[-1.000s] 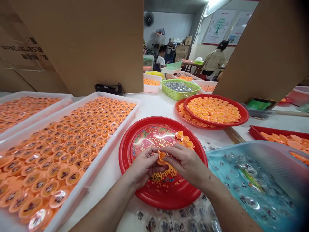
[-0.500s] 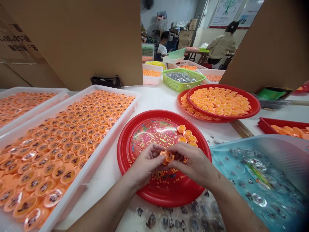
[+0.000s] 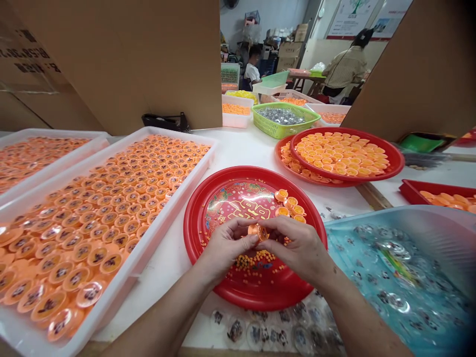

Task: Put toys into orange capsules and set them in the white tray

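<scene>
My left hand (image 3: 225,246) and my right hand (image 3: 296,246) meet over a red round tray (image 3: 208,198), fingers pinched together on one small orange cup (image 3: 258,231). Under the hands, tiny orange and yellow beads (image 3: 256,261) lie scattered on the tray. Several more orange cups (image 3: 290,205) stand at the tray's far right. To the left, a white tray (image 3: 156,229) holds rows of finished orange cups with clear lids.
A blue basin (image 3: 401,263) of clear lids sits at the right, with loose clear lids (image 3: 260,332) near the table edge. Stacked red trays (image 3: 345,158) of orange cups, a green basket (image 3: 284,120) and cardboard walls (image 3: 122,59) stand behind. Two people sit far back.
The orange cup has been turned between my fingers, from opening upward to tilted on its side. My hands stay over the red tray; the view has shifted slightly.
</scene>
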Demonstrator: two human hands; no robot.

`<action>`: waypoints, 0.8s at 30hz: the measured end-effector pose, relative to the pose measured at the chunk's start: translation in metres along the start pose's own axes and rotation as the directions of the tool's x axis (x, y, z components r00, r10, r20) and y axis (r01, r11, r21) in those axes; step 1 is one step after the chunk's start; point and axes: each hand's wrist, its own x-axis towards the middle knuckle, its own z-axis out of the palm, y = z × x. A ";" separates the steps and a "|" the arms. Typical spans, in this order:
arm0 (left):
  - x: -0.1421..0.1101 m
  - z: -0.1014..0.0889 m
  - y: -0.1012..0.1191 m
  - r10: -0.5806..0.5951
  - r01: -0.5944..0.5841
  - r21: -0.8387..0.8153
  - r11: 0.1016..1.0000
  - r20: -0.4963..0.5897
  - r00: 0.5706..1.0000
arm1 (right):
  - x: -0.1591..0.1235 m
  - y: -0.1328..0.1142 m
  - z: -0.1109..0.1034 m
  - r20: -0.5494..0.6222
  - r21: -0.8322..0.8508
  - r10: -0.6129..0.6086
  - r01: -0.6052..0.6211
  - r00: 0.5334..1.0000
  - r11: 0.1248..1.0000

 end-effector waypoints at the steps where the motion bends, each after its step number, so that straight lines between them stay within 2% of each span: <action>1: 0.000 0.000 0.000 0.007 -0.007 0.011 1.000 -0.012 1.000 | 0.000 0.001 0.000 -0.003 -0.012 -0.012 0.012 1.000 1.000; 5: -0.001 0.003 0.001 0.018 -0.017 0.020 1.000 -0.049 0.999 | -0.002 0.002 0.002 -0.005 -0.094 -0.066 0.065 0.998 0.993; 9: -0.003 0.007 0.000 0.011 -0.011 0.015 1.000 -0.008 1.000 | -0.004 0.001 0.008 -0.014 -0.196 -0.109 0.104 0.994 0.975; 14: 0.000 0.008 -0.003 0.076 -0.073 0.096 0.993 -0.029 0.997 | -0.005 0.000 0.019 -0.034 -0.245 -0.116 0.104 0.993 0.964; 17: 0.000 0.006 0.000 0.094 -0.086 0.123 0.989 -0.058 0.994 | -0.003 0.002 0.018 -0.071 -0.119 -0.088 0.079 0.994 0.990; 19: 0.000 0.005 0.002 0.126 -0.118 0.141 0.983 -0.051 0.991 | -0.001 0.005 0.014 -0.075 0.027 0.006 -0.004 0.997 1.000; 22: -0.002 0.004 0.004 0.179 -0.176 0.165 0.971 -0.005 0.984 | 0.000 0.008 0.008 0.023 0.275 0.184 -0.183 0.983 0.944; 24: -0.002 0.004 0.004 0.192 -0.192 0.168 0.967 0.018 0.981 | 0.000 0.009 0.008 0.106 0.375 0.218 -0.242 0.970 0.895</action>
